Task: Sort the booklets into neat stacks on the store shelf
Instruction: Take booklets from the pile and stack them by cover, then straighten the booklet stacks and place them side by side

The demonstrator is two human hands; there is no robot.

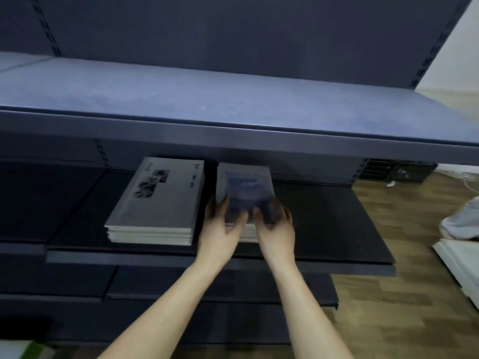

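On the dark middle shelf (337, 229) lies a stack of several grey-white booklets (158, 203) with small black photos on the top cover. Right beside it sits a smaller stack whose top booklet (245, 182) has a blue cover, blurred by motion. My left hand (220, 226) grips the near left edge of that blue booklet, thumb on top. My right hand (276, 226) grips its near right edge the same way. Pale page edges of the stack below show between my hands.
A wide grey upper shelf (233, 99) overhangs the middle shelf just above the stacks. Lower dark shelves (207, 286) sit below. Wooden floor (401, 294) lies to the right, with white boards (461, 263) and a white shoe (461, 221) near the right edge.
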